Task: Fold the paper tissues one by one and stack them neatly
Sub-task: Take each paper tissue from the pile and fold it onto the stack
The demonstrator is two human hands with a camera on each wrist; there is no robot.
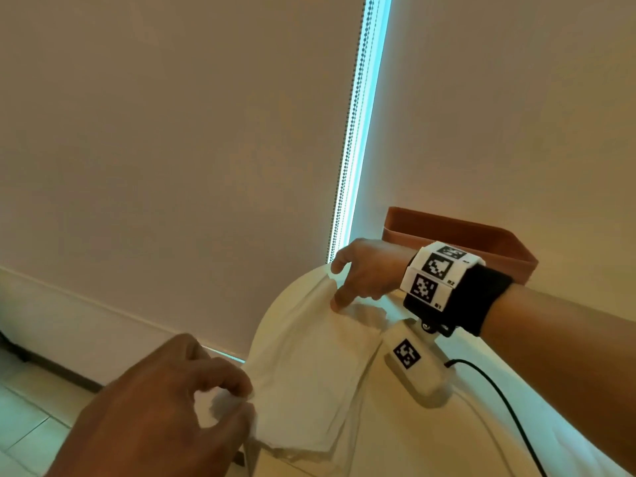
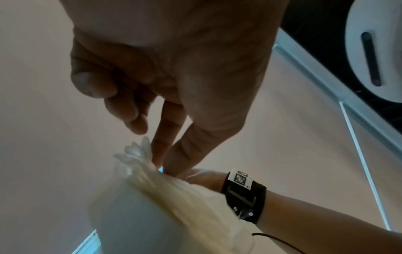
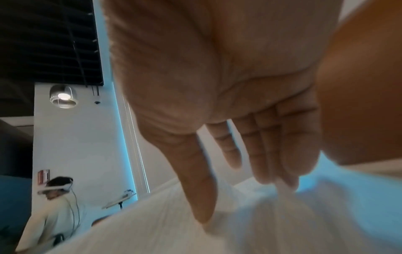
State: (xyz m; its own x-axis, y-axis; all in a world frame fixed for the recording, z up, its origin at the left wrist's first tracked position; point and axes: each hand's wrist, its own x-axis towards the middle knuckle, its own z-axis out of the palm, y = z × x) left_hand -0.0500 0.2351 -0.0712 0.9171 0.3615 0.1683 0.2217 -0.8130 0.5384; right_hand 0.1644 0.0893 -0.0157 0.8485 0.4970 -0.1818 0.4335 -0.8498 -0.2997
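Two hands are at work over a round white tabletop, and between them hangs one paper tissue, held up off the surface and stretched slantwise. The left hand pinches its near corner between thumb and forefinger, the remaining fingers curled loosely behind; in the left wrist view the pinch shows plainly, with a tuft of tissue poking out past the fingertips. The right hand grips the far corner, forefinger pointing down onto the sheet and thumb above it; in the right wrist view the fingers bunch a fold of tissue at their tips, though that picture is blurred low down. The sheet seems to have more than one layer along its lower edge, and I cannot tell whether other tissues lie under it, since it hides that part of the tabletop. One brown tray stands at the far edge, its inside out of sight behind the right wrist. One small white device with a black-and-white marker lies just beside the tissue, a black cable running from it off the frame's bottom. Behind, two pale roller blinds hang with a bead chain in the bright gap between them.
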